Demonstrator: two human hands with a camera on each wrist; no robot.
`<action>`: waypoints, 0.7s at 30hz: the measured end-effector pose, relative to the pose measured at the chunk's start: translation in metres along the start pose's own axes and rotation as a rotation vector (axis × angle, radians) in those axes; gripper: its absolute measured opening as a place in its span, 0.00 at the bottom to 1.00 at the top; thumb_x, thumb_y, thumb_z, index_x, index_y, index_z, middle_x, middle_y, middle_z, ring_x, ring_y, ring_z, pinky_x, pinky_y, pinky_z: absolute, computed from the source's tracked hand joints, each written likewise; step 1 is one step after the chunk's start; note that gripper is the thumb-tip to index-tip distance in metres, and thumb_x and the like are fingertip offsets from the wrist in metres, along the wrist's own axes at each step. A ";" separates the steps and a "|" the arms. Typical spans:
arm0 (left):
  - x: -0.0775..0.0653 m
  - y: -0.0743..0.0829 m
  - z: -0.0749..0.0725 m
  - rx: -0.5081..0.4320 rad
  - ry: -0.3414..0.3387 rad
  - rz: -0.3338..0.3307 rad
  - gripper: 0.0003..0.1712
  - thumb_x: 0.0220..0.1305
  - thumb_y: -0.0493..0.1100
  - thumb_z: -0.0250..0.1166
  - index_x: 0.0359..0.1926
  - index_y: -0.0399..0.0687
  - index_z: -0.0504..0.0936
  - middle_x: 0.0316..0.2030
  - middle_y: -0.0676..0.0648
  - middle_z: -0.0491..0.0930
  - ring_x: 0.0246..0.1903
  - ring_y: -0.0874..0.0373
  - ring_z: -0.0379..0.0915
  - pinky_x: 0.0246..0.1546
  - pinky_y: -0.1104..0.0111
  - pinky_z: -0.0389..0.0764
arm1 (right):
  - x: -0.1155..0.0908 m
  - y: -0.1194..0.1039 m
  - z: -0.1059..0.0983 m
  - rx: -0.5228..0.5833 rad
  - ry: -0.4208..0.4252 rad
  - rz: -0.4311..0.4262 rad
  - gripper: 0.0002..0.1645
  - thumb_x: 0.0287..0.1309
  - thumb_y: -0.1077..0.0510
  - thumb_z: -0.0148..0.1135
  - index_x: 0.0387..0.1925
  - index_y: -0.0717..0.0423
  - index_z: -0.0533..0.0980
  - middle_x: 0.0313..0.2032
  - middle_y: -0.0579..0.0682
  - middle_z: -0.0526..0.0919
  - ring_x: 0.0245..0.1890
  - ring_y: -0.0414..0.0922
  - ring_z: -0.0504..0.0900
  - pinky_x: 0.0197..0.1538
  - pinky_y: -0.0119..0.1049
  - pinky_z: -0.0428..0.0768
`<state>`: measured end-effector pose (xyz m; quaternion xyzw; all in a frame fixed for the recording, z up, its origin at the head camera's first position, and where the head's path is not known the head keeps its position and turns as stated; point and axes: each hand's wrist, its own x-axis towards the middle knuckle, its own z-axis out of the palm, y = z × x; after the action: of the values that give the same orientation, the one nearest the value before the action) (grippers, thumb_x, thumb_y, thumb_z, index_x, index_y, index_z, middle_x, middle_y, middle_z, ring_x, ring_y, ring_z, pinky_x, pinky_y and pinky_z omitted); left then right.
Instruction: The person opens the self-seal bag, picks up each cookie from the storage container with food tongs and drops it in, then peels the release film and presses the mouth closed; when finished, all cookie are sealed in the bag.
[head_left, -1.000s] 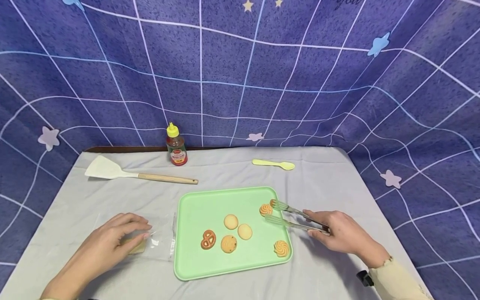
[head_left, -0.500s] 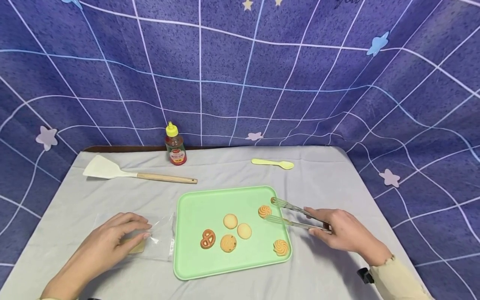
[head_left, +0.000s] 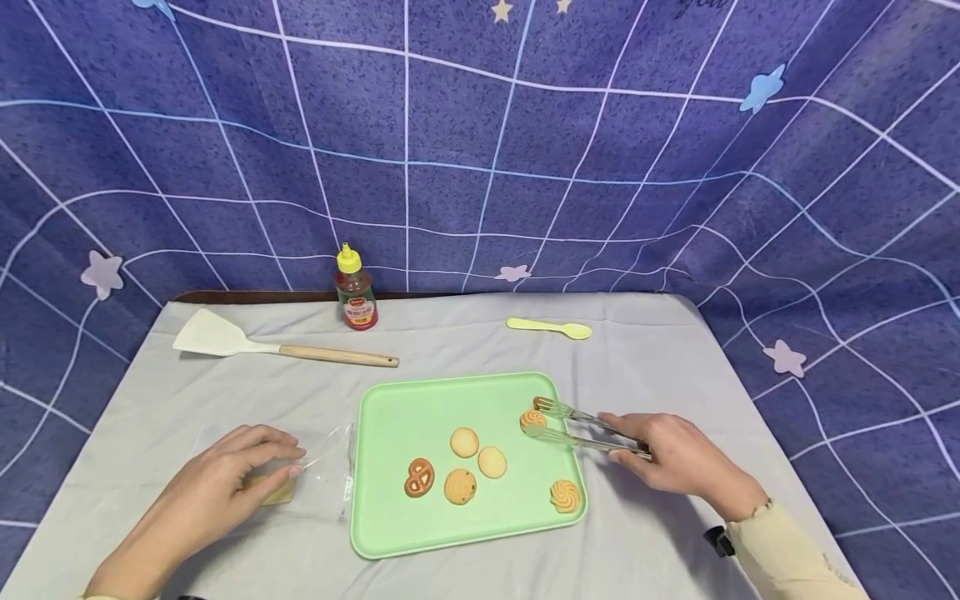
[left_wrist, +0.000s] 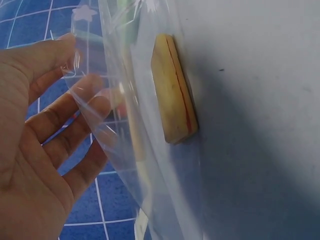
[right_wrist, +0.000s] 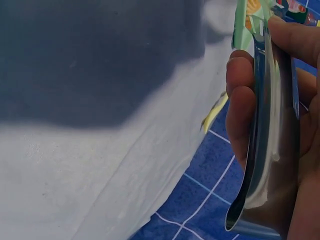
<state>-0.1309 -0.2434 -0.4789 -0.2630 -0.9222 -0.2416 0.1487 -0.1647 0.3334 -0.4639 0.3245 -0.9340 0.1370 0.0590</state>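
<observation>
In the head view my right hand (head_left: 678, 458) grips metal tongs (head_left: 600, 419) with green slotted tips. The tips reach over the tray's right rim and straddle a swirl cookie (head_left: 532, 418), still parted. A small brown piece (head_left: 537, 403) shows at the upper tip, mostly hidden. The right wrist view shows thumb and fingers along the tongs' steel handle (right_wrist: 275, 170). My left hand (left_wrist: 40, 130) pinches the edge of a clear plastic bag (left_wrist: 117, 95) between thumb and finger, lifting its film. Inside lies a rectangular sandwich biscuit (left_wrist: 172, 95) with a red filling line.
The green tray (head_left: 405, 408) also bears a pretzel (head_left: 419, 478), two plain round cookies (head_left: 464, 442), a spotted cookie (head_left: 460, 487) and another swirl cookie (head_left: 565, 497). Behind it lie a white spatula (head_left: 217, 335), a standing sauce bottle (head_left: 357, 298) and a yellow spoon (head_left: 551, 328).
The tongs parted slightly, then moved left, so their tips now lie further over the upper swirl cookie. My left hand and the bag have stayed in place.
</observation>
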 end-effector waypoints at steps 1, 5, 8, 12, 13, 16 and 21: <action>0.000 0.000 0.000 -0.003 0.000 0.001 0.13 0.51 0.46 0.73 0.39 0.64 0.83 0.44 0.63 0.75 0.45 0.64 0.71 0.47 0.81 0.61 | 0.000 0.000 0.000 0.003 0.002 -0.004 0.29 0.52 0.46 0.68 0.56 0.48 0.76 0.46 0.36 0.80 0.38 0.32 0.78 0.39 0.37 0.78; 0.000 -0.001 0.000 -0.012 -0.002 0.000 0.13 0.51 0.46 0.73 0.39 0.64 0.83 0.43 0.63 0.75 0.45 0.64 0.71 0.48 0.82 0.61 | 0.000 0.000 0.002 0.011 0.005 -0.011 0.28 0.54 0.48 0.67 0.56 0.49 0.76 0.48 0.38 0.80 0.43 0.34 0.78 0.42 0.38 0.79; 0.000 -0.001 0.000 -0.020 0.000 0.008 0.13 0.51 0.46 0.73 0.39 0.63 0.83 0.43 0.63 0.75 0.45 0.64 0.71 0.48 0.82 0.61 | 0.000 -0.001 0.003 0.014 0.008 -0.009 0.28 0.54 0.48 0.67 0.57 0.50 0.75 0.48 0.38 0.79 0.44 0.35 0.78 0.42 0.38 0.79; 0.001 -0.001 0.000 -0.026 0.009 0.023 0.13 0.51 0.45 0.73 0.39 0.64 0.83 0.43 0.62 0.75 0.45 0.64 0.71 0.49 0.82 0.60 | 0.001 -0.001 0.002 0.013 0.009 -0.004 0.28 0.54 0.48 0.66 0.57 0.50 0.75 0.48 0.38 0.80 0.44 0.35 0.78 0.42 0.38 0.79; 0.001 -0.001 0.000 -0.025 0.011 0.027 0.14 0.50 0.45 0.73 0.39 0.64 0.83 0.43 0.62 0.75 0.45 0.64 0.71 0.49 0.82 0.60 | 0.001 -0.001 0.002 0.011 0.009 -0.003 0.28 0.54 0.48 0.66 0.56 0.50 0.75 0.48 0.38 0.80 0.44 0.34 0.78 0.42 0.38 0.79; 0.001 -0.001 0.000 -0.021 0.011 0.023 0.14 0.51 0.45 0.73 0.39 0.66 0.82 0.43 0.62 0.75 0.45 0.64 0.71 0.48 0.82 0.61 | 0.001 -0.001 0.002 0.011 0.007 -0.002 0.28 0.54 0.48 0.66 0.56 0.51 0.75 0.47 0.39 0.80 0.43 0.34 0.78 0.41 0.38 0.79; 0.000 -0.001 0.000 -0.021 0.004 0.005 0.14 0.51 0.45 0.73 0.40 0.67 0.82 0.43 0.62 0.75 0.45 0.64 0.71 0.47 0.82 0.62 | 0.000 -0.002 0.002 0.017 0.010 -0.003 0.28 0.54 0.48 0.66 0.56 0.52 0.75 0.46 0.41 0.81 0.43 0.34 0.78 0.41 0.38 0.79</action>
<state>-0.1311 -0.2440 -0.4791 -0.2666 -0.9186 -0.2512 0.1483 -0.1636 0.3308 -0.4655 0.3256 -0.9321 0.1466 0.0608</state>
